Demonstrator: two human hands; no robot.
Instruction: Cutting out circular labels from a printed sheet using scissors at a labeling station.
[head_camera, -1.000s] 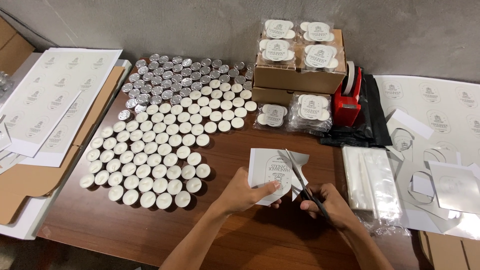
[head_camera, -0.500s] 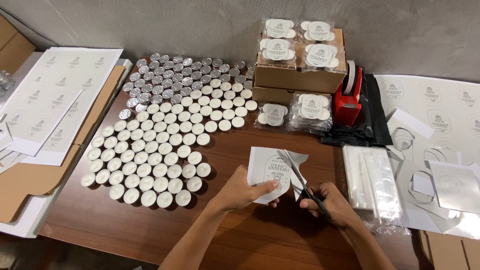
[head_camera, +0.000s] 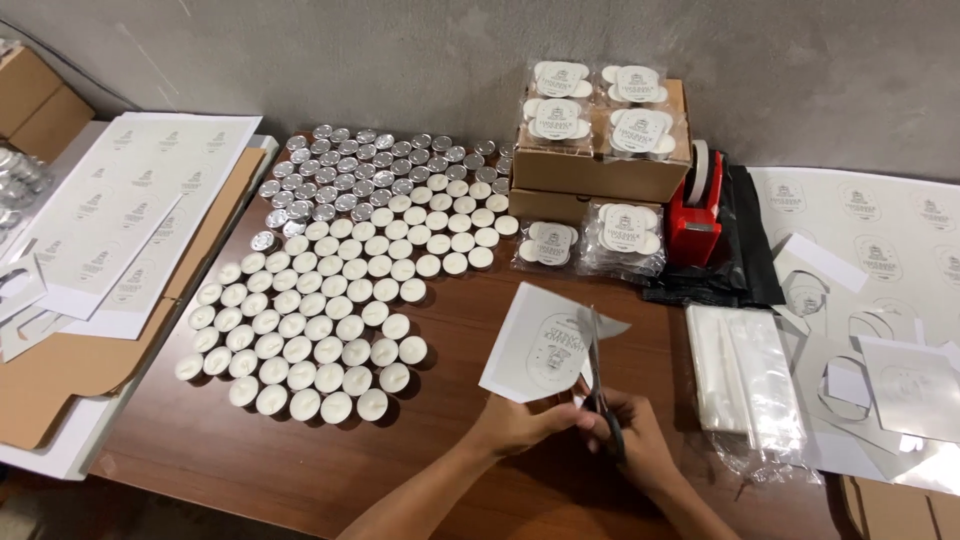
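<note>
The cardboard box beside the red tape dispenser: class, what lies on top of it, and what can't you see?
Four clear packets of white tealights, each with a white label, cover the lid of the cardboard box. A flatter box lies beneath it. What the boxes contain is hidden.

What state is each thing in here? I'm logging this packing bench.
Paper label: partly cut, held by left hand.
Scissors: in right hand, blades on the paper.
Tealight candles: loose, in rows on the table.
Cardboard box: shut, candle packs on top.
Tape dispenser: upright.
Plastic bags: stacked flat.
</note>
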